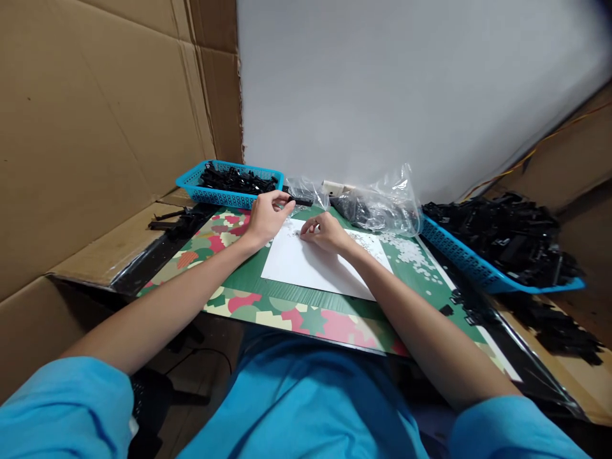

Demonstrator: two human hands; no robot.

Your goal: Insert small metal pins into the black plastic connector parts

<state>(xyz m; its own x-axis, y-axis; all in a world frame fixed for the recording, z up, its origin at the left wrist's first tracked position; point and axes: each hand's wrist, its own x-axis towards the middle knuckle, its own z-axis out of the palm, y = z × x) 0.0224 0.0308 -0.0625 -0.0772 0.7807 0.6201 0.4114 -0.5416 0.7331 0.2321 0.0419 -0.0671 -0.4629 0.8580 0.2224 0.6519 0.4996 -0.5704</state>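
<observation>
My left hand (pixel 270 215) pinches a small black plastic part (pixel 301 201) at its fingertips, above the far left corner of a white sheet (pixel 315 271). My right hand (pixel 326 232) is over the sheet with thumb and fingers pressed together, pointing down at it. Whatever is between those fingertips is too small to make out. Tiny dark and silvery pieces (pixel 367 242) are scattered on the sheet, some partly hidden behind my right hand. Small white discs (pixel 408 252) lie loose on the green patterned board to the right of the sheet.
A blue basket (pixel 194 186) of black parts stands at the back left; another blue basket (pixel 471 266) heaped with black parts is at the right. Clear plastic bags (pixel 382 207) lie at the back against the pale wall. Loose black parts (pixel 179 222) rest on cardboard at the left.
</observation>
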